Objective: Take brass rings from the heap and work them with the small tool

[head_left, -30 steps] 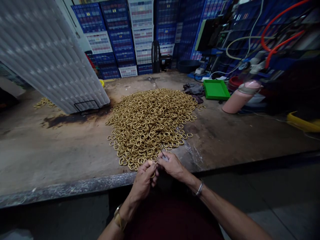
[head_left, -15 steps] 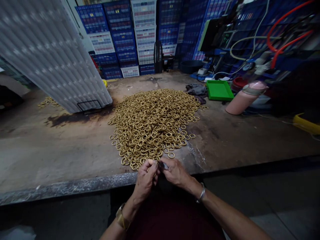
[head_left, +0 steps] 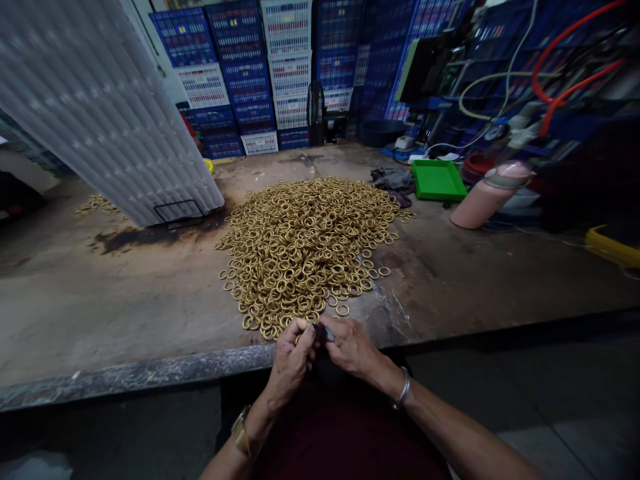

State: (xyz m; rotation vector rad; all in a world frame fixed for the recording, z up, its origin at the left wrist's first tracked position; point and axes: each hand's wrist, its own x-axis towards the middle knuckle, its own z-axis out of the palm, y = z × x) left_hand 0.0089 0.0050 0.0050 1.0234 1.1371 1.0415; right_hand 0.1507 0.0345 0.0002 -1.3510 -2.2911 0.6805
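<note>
A broad heap of brass-coloured rings (head_left: 310, 240) lies on the worktable, reaching to the near edge. Just in front of it, over that edge, my two hands meet. My left hand (head_left: 293, 353) is closed, thumb against bent fingers, with a bit of a brass-coloured ring showing between them. My right hand (head_left: 353, 347) is closed around a small dark grey piece (head_left: 327, 333), whose kind I cannot make out. Its dark end touches or nearly touches the fingertips of my left hand. The fingers hide most of what both hands hold.
On the worktable (head_left: 125, 300), a tall ribbed translucent panel stack (head_left: 115, 120) leans at left in a black wire stand (head_left: 179, 212). A green tray (head_left: 439, 180), grey cloth (head_left: 393, 179) and pink bottle (head_left: 480, 202) stand at right. Stacked blue and white crates (head_left: 290, 73) line the back.
The dark end of the small piece shows more between my fingertips now. Both hands stay in nearly the same place, and the heap looks unchanged.
</note>
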